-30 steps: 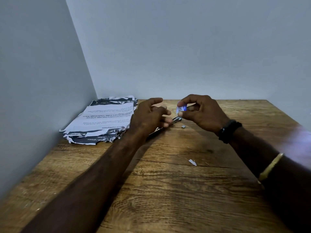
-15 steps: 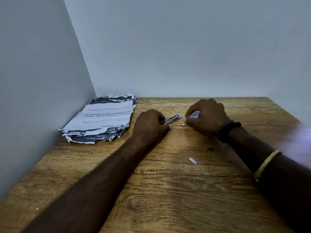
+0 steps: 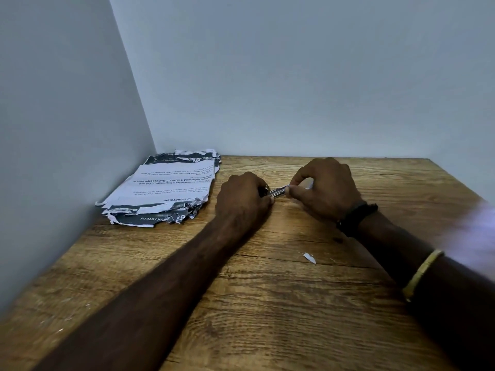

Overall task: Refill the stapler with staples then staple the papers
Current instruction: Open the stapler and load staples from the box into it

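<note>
1. Left hand (image 3: 242, 200) clenched over stapler (image 3: 277, 192) body, pinning it to tabletop (image 3: 267, 303); right hand (image 3: 325, 187) pinching its exposed metal end.
2. Stapler: small, rigid, slick metal; probably best gripped along the sides. Staples not discernible; likely light and brittle.
3. Papers (image 3: 163, 188): torn, limp stack, well apart at left corner.
4. Versus half a second earlier: right hand now touching stapler tip; previously just beside it.

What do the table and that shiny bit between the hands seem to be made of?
Table: looks like wood or a wood-look laminate, matte, with brown grain lines and knots. Stapler: its exposed part seems to be bare metal, silvery with bright glints; the rest is hidden.
</note>
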